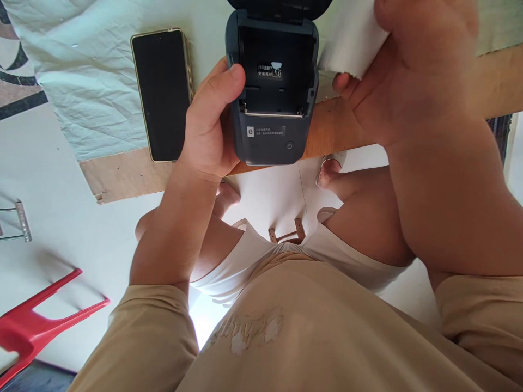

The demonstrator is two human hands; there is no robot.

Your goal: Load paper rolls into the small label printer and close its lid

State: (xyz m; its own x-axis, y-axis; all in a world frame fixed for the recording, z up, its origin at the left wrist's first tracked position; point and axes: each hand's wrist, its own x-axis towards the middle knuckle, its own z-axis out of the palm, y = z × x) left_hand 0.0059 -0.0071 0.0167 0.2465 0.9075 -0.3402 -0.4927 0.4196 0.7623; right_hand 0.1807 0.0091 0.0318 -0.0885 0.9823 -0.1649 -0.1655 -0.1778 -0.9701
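A dark portable label printer [272, 139] is held near the table's front edge, its lid [281, 8] tipped up and its inner bay showing no roll. My left hand [212, 120] grips the printer's left side, thumb on the rim. To the right of the printer, my right hand [412, 76] has its fingers curled around a white paper roll [353, 41]. Part of that roll is hidden behind the fingers. A small sticker with printed characters [268, 69] lies inside the bay.
A smartphone [161, 95] with a dark screen lies left of my left hand. The table [126, 177] has a wooden edge and a pale green cloth [90, 81]. A red plastic stool [36, 321] stands on the floor at lower left. My legs are under the table edge.
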